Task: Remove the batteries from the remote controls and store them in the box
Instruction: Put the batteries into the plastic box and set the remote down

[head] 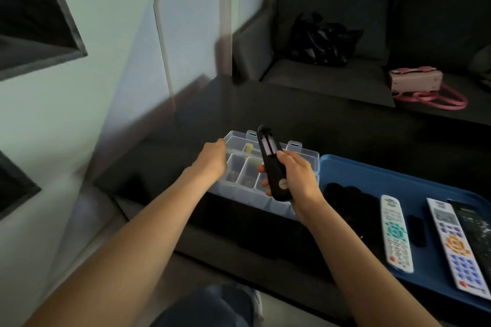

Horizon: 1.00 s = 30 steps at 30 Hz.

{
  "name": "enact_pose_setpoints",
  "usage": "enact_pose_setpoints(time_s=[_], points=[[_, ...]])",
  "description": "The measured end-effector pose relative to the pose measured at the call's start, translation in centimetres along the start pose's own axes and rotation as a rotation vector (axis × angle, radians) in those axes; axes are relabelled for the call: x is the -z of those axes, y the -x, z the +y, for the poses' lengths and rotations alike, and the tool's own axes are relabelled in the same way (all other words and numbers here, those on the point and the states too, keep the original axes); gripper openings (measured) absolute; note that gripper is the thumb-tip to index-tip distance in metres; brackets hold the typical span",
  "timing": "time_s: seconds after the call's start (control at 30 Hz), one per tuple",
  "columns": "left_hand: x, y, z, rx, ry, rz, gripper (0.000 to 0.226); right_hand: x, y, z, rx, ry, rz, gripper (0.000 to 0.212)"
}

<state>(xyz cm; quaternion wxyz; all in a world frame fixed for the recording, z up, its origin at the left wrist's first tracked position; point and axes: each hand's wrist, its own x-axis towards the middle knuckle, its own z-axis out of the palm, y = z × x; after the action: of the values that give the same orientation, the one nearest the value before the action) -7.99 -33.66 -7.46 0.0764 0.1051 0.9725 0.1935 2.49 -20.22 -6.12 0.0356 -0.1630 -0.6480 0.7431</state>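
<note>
Gripping a black remote [273,167] in the right hand [293,180], fingers wrapped around its lower half, back side facing up. Running its long axis up and slightly left, top end tilting away over the clear box [308,156], bottom end toward the wrist. Showing an open battery bay near the top end, with two pale cylinders lying side by side along the length, likely batteries [267,145]. Carrying a small round yellowish sticker [283,185] near the bottom; writing on it too blurred to read. Looking smooth, slim and hard, like plastic.

Hovering the left hand [214,158] at the box's left far corner, fingers curled closed in a loose fist; cannot tell whether anything is pinched inside.

Sitting on a dark glossy table [265,114], the box being see-through plastic with its lid open, split into small rectangular compartments, latches along the far edge, something small and yellow [249,148] in a far cell.

Lying just right of the box, a blue tray [398,172] holding a white remote with teal and grey buttons [396,233], a small black oblong piece [416,229], a second white remote with orange and blue buttons [457,247], and a black remote [475,231] at the edge; labels unreadable.

Standing beyond the table, a dark fabric sofa [358,8] bearing a crumpled black plastic bag [321,40] and a pink handbag [417,79].
</note>
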Motion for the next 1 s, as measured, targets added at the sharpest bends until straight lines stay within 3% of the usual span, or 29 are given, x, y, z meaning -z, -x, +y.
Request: enact_pose_setpoints(time_s=[0.17,0.27,0.37,0.53,0.73,1.0], points=[[-0.3,-0.1,0.4,-0.004,-0.037,-0.02,0.016,0.0,-0.1,-0.3,0.008,0.027,-0.012,0.02],[-0.3,1.0,0.8,-0.028,-0.047,0.078,0.023,0.4,0.1,-0.5,0.019,0.028,0.002,0.021],[-0.8,1.8,1.3,-0.143,0.001,0.26,0.024,1.3,0.5,-0.7,0.021,0.015,0.034,0.019],[-2.3,2.6,4.8,-0.397,0.252,0.382,0.018,4.2,1.4,-0.6,0.036,0.008,0.099,0.018],[-4.7,2.9,8.1,-0.628,0.128,0.164,0.009,7.5,1.5,-0.2,0.012,-0.008,0.165,0.017],[-6.6,1.7,9.7,-0.546,-0.356,0.019,0.021,9.5,1.8,-0.1,-0.007,-0.03,0.164,0.016]])
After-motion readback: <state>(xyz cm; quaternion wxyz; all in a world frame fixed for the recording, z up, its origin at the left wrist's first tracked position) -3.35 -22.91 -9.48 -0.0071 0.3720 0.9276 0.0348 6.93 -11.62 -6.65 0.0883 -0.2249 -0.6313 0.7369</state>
